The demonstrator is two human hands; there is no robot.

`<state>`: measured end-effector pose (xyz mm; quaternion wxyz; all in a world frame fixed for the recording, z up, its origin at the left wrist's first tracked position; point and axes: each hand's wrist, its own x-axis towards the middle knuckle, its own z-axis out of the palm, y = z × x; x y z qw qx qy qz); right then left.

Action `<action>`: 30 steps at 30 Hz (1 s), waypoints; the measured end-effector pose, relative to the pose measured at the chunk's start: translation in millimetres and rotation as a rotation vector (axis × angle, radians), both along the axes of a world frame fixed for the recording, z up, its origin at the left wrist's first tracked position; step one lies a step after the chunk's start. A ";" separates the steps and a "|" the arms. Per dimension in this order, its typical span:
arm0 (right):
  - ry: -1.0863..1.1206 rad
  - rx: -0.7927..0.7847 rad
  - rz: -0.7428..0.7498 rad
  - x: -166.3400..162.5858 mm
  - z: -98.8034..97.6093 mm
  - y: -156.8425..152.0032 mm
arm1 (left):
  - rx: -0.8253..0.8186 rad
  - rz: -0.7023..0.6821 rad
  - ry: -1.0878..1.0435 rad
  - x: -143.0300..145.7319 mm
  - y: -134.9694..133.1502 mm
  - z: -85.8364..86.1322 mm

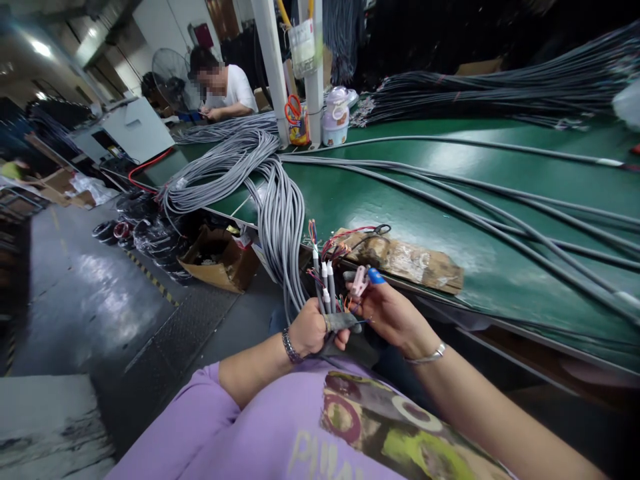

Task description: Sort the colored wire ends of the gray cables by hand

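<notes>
My left hand is closed in a fist round the stripped end of a grey cable, whose thin coloured wires and white-tipped cores stick up above my fingers. My right hand is closed beside it, pinching a small pink tool against the wire ends; a blue cap covers one fingertip. Both hands hover in front of my chest, just short of the green table's near edge.
A worn cardboard pad with loose red and black wires lies on the table edge. Bundles of grey cables hang over the table and stretch across it. White posts, scissors and cups stand behind. Another person sits at the far end. Cardboard boxes sit on the floor.
</notes>
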<state>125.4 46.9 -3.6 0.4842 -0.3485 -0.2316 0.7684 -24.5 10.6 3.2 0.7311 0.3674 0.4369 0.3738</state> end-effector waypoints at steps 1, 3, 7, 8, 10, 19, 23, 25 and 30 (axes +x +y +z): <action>-0.016 0.013 -0.007 0.2 0.7 -0.1 | 0.005 0.007 -0.001 0.1 -0.4 0.9; -0.048 0.047 -0.036 -0.2 1.1 -0.8 | 0.010 0.039 -0.002 1.5 -0.5 3.7; -0.110 0.114 -0.126 -2.6 -2.4 -2.5 | 0.022 0.118 -0.013 7.6 0.5 8.6; -0.121 0.123 -0.133 -3.2 -3.2 -2.5 | 0.028 0.131 -0.016 9.2 0.8 8.7; -0.127 0.121 -0.104 -4.0 -3.8 -1.6 | 0.035 0.158 -0.017 12.0 1.4 7.1; -0.020 0.025 -0.099 -7.2 -6.3 5.7 | 0.028 0.158 0.032 16.1 3.8 2.5; 0.032 -0.018 -0.110 -6.1 -9.9 4.2 | 0.029 0.166 0.027 14.7 2.3 4.7; 0.043 -0.006 -0.075 -3.5 -9.3 2.9 | 0.033 0.162 0.015 12.0 0.7 4.5; 0.054 0.033 -0.016 1.6 -3.7 0.8 | 0.035 0.050 -0.021 2.4 1.1 3.2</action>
